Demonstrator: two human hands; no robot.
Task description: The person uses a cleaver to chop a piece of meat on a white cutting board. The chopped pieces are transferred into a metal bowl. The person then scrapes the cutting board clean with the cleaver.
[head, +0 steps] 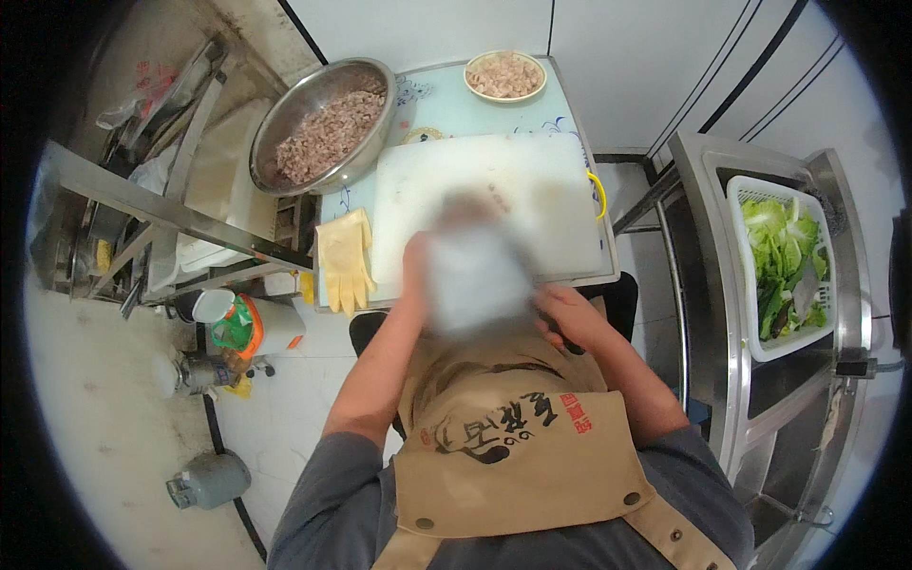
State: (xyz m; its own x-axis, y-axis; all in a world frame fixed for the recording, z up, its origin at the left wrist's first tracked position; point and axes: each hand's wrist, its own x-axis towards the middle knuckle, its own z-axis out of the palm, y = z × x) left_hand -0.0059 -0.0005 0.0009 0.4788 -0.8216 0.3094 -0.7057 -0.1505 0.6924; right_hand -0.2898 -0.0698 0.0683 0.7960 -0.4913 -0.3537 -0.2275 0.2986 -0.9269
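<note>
A blurred patch covers much of the space between my hands, over the near edge of the white cutting board (442, 167). My left hand (416, 260) is upright at the patch's left side; most of its fingers are hidden there. On the other side, my right hand (570, 315) is closed around a dark handle (573, 348), whose far part is lost in the blur. A few small meat scraps (499, 199) lie on the board. Left of it, a pale yellow rubber glove (343, 256) rests flat on the table.
A steel bowl of chopped meat (328, 135) stands at back left, a smaller bowl of meat pieces (506, 77) at the back. To the right, a white basket of leafy greens (784, 263) sits on a steel sink (723, 370). A metal rack (164, 206) borders the left.
</note>
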